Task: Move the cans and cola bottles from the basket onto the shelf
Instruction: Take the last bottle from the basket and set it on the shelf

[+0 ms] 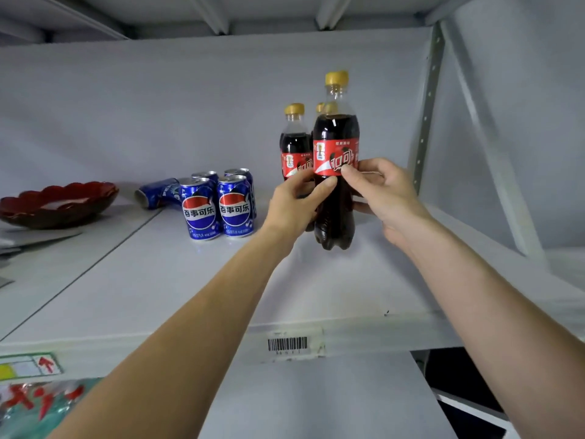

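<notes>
Cola bottle [335, 160], dark, clear plastic, red-labelled and yellow-capped, stands near the white shelf's [190, 296] right end, both hands' fingers, left hand [297, 201] and right hand [384, 198], wrapped around its label. Probably heavy, stiff and slick; the label band suits gripping. Blue cans [218, 207] stand leftward.

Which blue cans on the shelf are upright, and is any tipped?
One is tipped: the can at the back left lies on its side behind the group. The four other cans stand upright, tops up.
</notes>
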